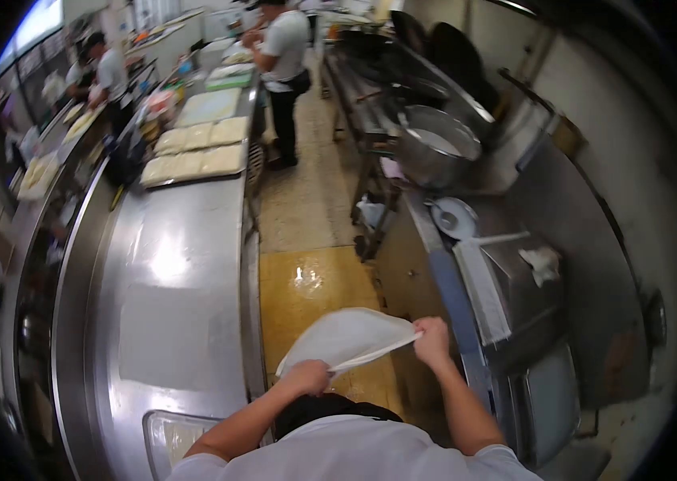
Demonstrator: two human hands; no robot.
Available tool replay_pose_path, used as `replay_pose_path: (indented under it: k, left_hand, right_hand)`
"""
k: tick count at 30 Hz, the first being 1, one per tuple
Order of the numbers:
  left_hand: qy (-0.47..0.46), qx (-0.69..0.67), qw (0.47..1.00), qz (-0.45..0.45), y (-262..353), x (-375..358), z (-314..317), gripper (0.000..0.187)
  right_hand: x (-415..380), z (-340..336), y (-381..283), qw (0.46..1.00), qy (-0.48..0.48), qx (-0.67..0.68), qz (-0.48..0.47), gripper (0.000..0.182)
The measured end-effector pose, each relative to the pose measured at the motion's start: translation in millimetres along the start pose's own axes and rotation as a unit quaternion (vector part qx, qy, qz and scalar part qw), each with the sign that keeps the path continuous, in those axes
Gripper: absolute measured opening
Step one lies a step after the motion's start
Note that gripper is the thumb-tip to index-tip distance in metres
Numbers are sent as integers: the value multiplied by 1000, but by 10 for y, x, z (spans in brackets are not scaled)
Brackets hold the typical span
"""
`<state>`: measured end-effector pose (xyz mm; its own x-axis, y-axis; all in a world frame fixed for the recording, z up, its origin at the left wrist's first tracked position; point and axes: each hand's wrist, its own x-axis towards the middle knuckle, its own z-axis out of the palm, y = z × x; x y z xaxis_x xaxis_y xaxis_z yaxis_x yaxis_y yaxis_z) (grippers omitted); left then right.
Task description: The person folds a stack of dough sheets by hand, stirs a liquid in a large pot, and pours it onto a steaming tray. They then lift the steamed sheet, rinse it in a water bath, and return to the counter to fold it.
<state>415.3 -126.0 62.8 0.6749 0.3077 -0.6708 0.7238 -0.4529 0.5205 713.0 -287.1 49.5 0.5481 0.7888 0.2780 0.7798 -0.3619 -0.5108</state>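
Stretched between my hands in front of my waist is a white cloth [346, 337], its near edge pulled nearly straight and its far part bulging out in a curve over the floor. My left hand [309, 377] is closed on the near-left part of that edge. At the right end, my right hand [432, 340] pinches a corner of the cloth, held a little higher and farther forward. Below my left forearm, a metal tray [152, 437] with something pale in it sits on the steel table [182, 248].
A pale rectangular patch [166, 337] shows on the steel table. Farther along lie trays of pale dough-like slabs [194, 164]. At right stand a large pot [437, 148], a white bowl [455, 218] and a steel box [507, 280]. Co-workers [284, 56] stand ahead near a wet yellow floor [314, 276].
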Motion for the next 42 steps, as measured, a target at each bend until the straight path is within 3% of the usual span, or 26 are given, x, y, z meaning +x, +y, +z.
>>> replay_pose_path:
  k: [2,3,4,5,7,8,9,11,12,14,16,18,19,22,24,25,26,28,30,32,33,35,37,39,41,42]
  left_hand:
    - [3,-61,998,21,88,39,-3,21]
    - [60,-161,983,66,244,63,76,18]
    - [111,-261,953,109,391,56,200,17]
    - [156,-360,908,147,530,47,352,17]
    - [32,-479,859,175,836,251,707,21]
    - [-30,-533,825,184,1026,366,890,23]
    - [19,-352,908,228,1438,177,994,29]
    - [-171,-506,817,219,2016,261,1331,26]
    - [-263,-571,752,201,2283,286,1480,26]
    - [-363,-551,721,212,2846,142,1640,12]
    - [-377,-454,760,273,3313,-56,1618,12]
    - [-300,-268,831,384,3725,-216,1529,20]
    - [-253,-217,840,428,3908,-243,1475,22]
    - [-114,-114,828,537,4398,-173,1292,24]
    - [-5,-90,798,596,4817,-75,1206,25]
    - [61,-71,774,626,5058,-30,1165,28]
    - [49,-116,772,623,5307,46,1124,32]
    - [35,-191,753,628,5792,203,1042,47]
    - [24,-278,727,627,6277,284,989,52]
    - [11,-350,694,629,6624,376,986,38]
    - [2,-334,709,621,6740,488,1006,32]
    - [-13,-301,739,603,6884,836,1141,22]
    - [-21,-298,725,620,6910,1340,1526,20]
    - [-68,-222,788,570,6793,1768,1974,18]
    - [-87,-106,820,556,6591,2076,2432,29]
    - [-15,-52,832,552,6476,2231,2751,33]
  right_hand:
    - [-652,-134,203,994,-76,10,84,23]
    - [-963,-196,257,972,-177,7,151,27]
    - [-1237,-295,253,936,-278,12,216,33]
    - [-1497,-409,262,921,-308,47,234,38]
    - [-1922,-662,263,887,-362,116,261,51]
    - [-2059,-727,356,922,-280,108,244,60]
    - [-2177,-798,441,949,-197,95,226,70]
    - [-2209,-1179,362,974,28,164,152,73]
    - [-2246,-1360,419,980,1,147,132,74]
    - [-2399,-1656,530,987,-60,116,91,74]
    - [-2642,-1743,711,960,-99,200,168,65]
    - [-2988,-1867,856,916,-155,252,270,57]
    - [-3143,-1951,982,886,-188,216,365,45]
    - [-3609,-2339,1367,893,-54,142,423,37]
    - [-3495,-3234,1082,831,-1,73,551,36]
    - [-3553,-3542,1120,851,62,51,518,32]
    - [-3640,-3833,1161,866,123,27,484,29]
    - [-3671,-4442,1090,845,227,64,480,27]
    - [-3738,-4878,1110,851,330,138,384,28]
    - [-3724,-5131,1135,846,355,99,385,26]
    - [-3709,-5225,1165,844,367,79,384,26]
    - [-3805,-5170,1520,815,375,-32,441,25]
    - [-3859,-4927,1955,783,374,-147,476,33]
    - [-3956,-4533,2407,752,280,-235,548,40]
    - [-4015,-4037,2842,761,253,-209,560,50]
    - [-3911,-3847,2863,772,240,-190,557,53]
